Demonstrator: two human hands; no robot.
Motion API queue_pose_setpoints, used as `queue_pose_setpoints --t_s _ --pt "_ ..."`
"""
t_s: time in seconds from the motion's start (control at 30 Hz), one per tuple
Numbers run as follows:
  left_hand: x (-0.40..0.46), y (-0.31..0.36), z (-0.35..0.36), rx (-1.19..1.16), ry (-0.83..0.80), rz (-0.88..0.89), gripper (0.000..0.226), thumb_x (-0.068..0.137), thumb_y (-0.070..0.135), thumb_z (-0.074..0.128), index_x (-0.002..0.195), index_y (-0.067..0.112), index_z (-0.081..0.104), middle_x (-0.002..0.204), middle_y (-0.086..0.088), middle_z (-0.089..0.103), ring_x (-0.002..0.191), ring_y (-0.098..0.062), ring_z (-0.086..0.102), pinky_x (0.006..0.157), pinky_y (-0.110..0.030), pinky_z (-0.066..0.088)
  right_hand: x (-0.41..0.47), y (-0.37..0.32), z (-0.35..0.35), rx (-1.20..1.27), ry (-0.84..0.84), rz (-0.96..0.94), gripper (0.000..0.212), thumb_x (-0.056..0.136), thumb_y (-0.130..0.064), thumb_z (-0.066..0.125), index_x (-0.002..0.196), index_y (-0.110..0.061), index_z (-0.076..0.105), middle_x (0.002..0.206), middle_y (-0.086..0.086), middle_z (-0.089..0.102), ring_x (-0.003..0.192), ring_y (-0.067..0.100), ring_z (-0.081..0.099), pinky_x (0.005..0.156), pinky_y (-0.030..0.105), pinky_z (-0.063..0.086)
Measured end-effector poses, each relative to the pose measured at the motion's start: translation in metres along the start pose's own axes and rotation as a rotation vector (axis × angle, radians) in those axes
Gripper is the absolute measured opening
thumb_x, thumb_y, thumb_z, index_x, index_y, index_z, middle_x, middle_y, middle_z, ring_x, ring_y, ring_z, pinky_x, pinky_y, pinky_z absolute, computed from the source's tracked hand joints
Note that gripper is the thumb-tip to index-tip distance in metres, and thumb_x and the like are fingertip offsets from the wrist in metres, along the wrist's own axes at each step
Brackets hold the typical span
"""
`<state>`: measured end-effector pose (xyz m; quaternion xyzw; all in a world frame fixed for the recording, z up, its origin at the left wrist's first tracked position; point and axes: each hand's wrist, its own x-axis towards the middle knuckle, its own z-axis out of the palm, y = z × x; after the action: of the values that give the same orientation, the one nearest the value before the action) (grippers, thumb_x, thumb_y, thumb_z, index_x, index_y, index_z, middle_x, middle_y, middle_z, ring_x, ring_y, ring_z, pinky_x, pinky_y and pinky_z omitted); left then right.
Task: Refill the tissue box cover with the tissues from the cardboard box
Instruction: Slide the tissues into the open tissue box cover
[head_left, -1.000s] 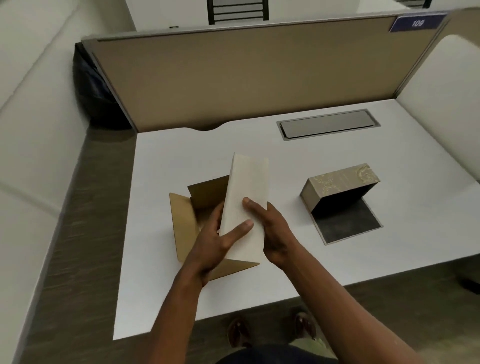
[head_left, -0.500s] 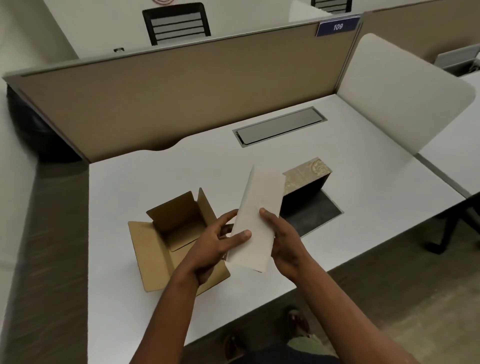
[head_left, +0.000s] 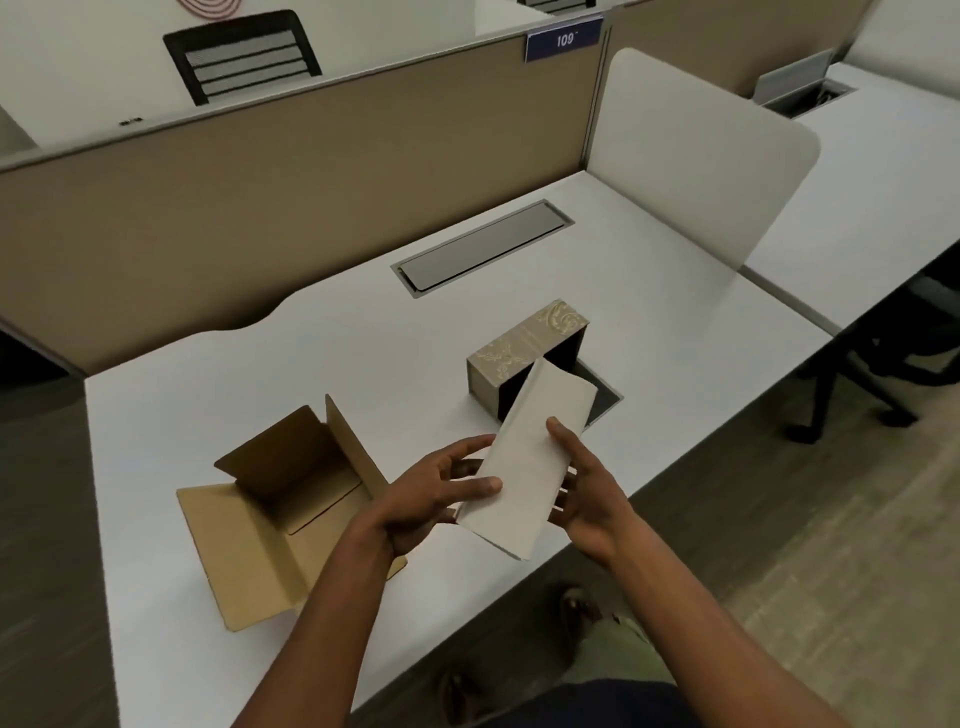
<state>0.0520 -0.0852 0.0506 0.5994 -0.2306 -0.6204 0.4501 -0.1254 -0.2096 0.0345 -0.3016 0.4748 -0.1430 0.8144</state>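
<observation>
White counter (head_left: 260, 374): both hands, left (head_left: 431, 499) and right (head_left: 587, 499), grip tissues (head_left: 524, 467) between box (head_left: 280, 509) and cover (head_left: 524, 348); fingers part hidden.

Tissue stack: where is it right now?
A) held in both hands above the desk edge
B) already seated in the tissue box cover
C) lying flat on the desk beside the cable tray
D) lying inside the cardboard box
A: the tissue stack is held between the left hand and the right hand, clear of the open cardboard box and in front of the tissue box cover, whose dark open side shows no tissues.
</observation>
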Motion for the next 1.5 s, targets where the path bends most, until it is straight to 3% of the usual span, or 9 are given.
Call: queue_pose_setpoints --t_s 0.17,0.33,0.77,0.9,1.0,1.2,1.27,1.4,1.5 --pt "0.028 -0.002 0.019 0.054 -0.057 -0.027 0.066 0.081 0.032 0.078 0.142 0.038 0.052 0.14 -0.007 0.06 0.128 -0.03 0.059 0.105 -0.055 0.051 0.014 -0.009 -0.028 0.043 0.089 0.018 0.075 0.058 -0.058 0.089 0.117 -0.024 0.057 0.122 0.014 0.068 0.111 0.036 0.067 0.083 0.049 0.061" --pt "0.057 0.002 0.037 0.058 -0.068 -0.038 0.061 0.082 0.03 0.077 0.138 0.039 0.053 0.142 -0.01 0.056 0.13 -0.032 0.057 0.108 -0.055 0.049 0.039 -0.028 -0.061 0.015 0.076 0.057 0.085 0.061 -0.056 0.09 0.13 -0.022 0.055 0.126 0.016 0.067 0.113 0.038 0.067 0.091 0.053 0.059" --pt "0.149 0.017 0.067 0.069 -0.065 -0.17 0.057 0.084 0.025 0.075 0.135 0.039 0.055 0.145 -0.002 0.056 0.133 -0.026 0.056 0.112 -0.053 0.046 0.117 -0.092 -0.142 0.052 0.05 0.166 0.088 0.069 -0.039 0.09 0.142 -0.017 0.046 0.132 0.019 0.061 0.117 0.039 0.063 0.085 0.052 0.061" --pt "0.17 0.013 0.068 0.011 0.071 -0.196 0.061 0.085 0.031 0.074 0.142 0.03 0.054 0.146 -0.003 0.054 0.133 -0.027 0.053 0.116 -0.055 0.04 0.14 -0.106 -0.153 0.072 0.081 0.163 0.091 0.067 -0.037 0.091 0.143 -0.022 0.043 0.132 0.019 0.059 0.117 0.04 0.061 0.084 0.054 0.061" --pt "0.176 0.003 0.069 -0.071 0.187 -0.223 0.07 0.073 0.05 0.081 0.137 0.035 0.058 0.138 0.001 0.062 0.126 -0.022 0.059 0.115 -0.055 0.042 0.157 -0.117 -0.158 0.121 0.108 0.16 0.083 0.072 -0.035 0.089 0.141 -0.023 0.045 0.131 0.018 0.06 0.117 0.04 0.061 0.086 0.056 0.059" --pt "0.192 -0.026 0.084 -0.464 0.389 -0.257 0.082 0.061 0.061 0.086 0.131 0.025 0.063 0.127 -0.019 0.065 0.116 -0.037 0.066 0.105 -0.058 0.05 0.183 -0.124 -0.15 0.186 0.09 0.166 0.072 0.077 -0.033 0.086 0.139 -0.024 0.051 0.128 0.016 0.063 0.114 0.038 0.062 0.087 0.055 0.059" --pt "0.202 -0.029 0.09 -0.557 0.459 -0.251 0.078 0.067 0.061 0.084 0.131 0.022 0.062 0.12 -0.017 0.065 0.111 -0.037 0.065 0.103 -0.058 0.051 0.19 -0.121 -0.144 0.207 0.081 0.17 0.071 0.078 -0.032 0.086 0.139 -0.024 0.051 0.129 0.016 0.063 0.113 0.038 0.063 0.087 0.056 0.06" --pt "0.218 -0.027 0.096 -0.642 0.627 -0.229 0.063 0.075 0.06 0.078 0.124 0.023 0.063 0.116 -0.012 0.066 0.106 -0.031 0.064 0.092 -0.043 0.055 0.2 -0.116 -0.137 0.233 0.055 0.19 0.07 0.076 -0.028 0.086 0.138 -0.022 0.054 0.129 0.018 0.064 0.114 0.04 0.064 0.088 0.057 0.059" --pt "0.224 -0.026 0.096 -0.688 0.662 -0.201 0.058 0.075 0.06 0.078 0.121 0.027 0.065 0.116 -0.012 0.068 0.108 -0.03 0.064 0.097 -0.044 0.053 0.207 -0.116 -0.138 0.243 0.029 0.218 0.068 0.072 -0.028 0.088 0.132 -0.02 0.058 0.129 0.019 0.064 0.116 0.041 0.064 0.097 0.06 0.055"
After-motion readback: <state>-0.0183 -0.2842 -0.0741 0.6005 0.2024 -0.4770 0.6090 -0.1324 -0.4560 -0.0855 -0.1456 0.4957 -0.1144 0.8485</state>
